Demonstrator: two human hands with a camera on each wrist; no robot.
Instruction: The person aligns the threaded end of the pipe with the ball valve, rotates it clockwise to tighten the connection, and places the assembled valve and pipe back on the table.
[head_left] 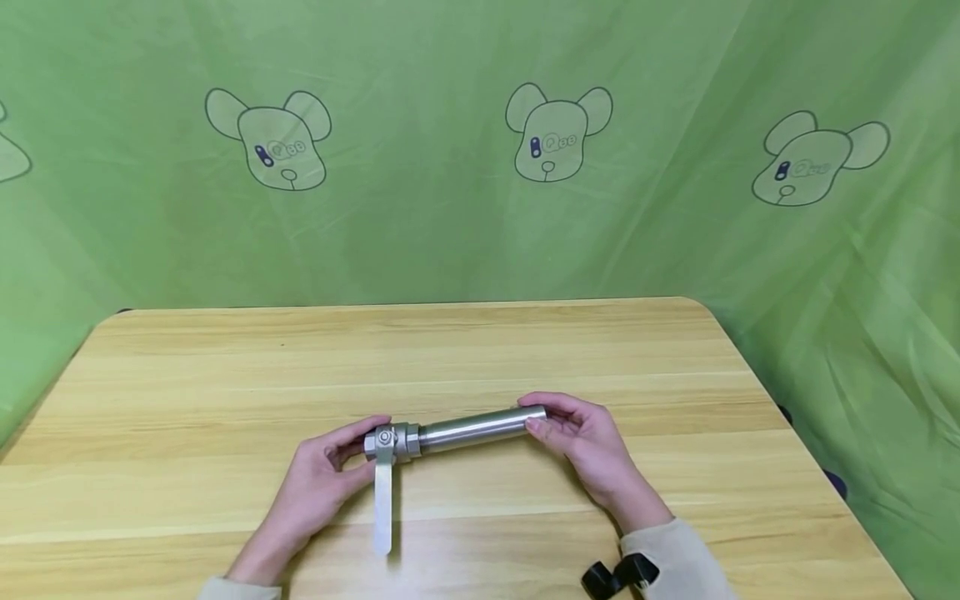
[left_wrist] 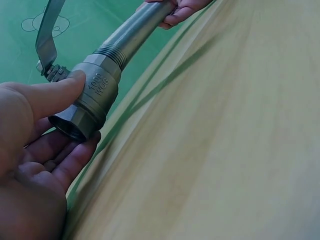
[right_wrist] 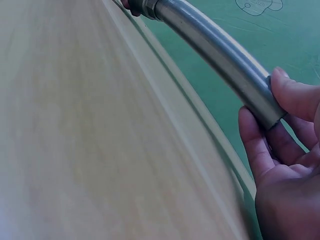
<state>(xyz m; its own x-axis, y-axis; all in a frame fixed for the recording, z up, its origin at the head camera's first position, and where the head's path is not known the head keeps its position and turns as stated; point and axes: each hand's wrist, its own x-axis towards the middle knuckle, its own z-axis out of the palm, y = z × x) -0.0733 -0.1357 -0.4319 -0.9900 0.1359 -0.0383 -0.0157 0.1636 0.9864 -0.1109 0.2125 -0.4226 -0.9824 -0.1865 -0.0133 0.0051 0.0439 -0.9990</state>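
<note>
Black gear (head_left: 621, 575) is sitting behind the right hand (head_left: 592, 437), which is pinching a metal pipe (head_left: 468, 430); from there the pipe is running to a valve (head_left: 408, 442), which the left hand (head_left: 322, 475) is gripping over the tabletop (head_left: 450, 358).

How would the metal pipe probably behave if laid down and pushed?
The pipe is probably stiff, being straight metal. Its smooth, shiny surface may feel slippery. Its round body could roll, though the valve lever would likely limit that.
</note>
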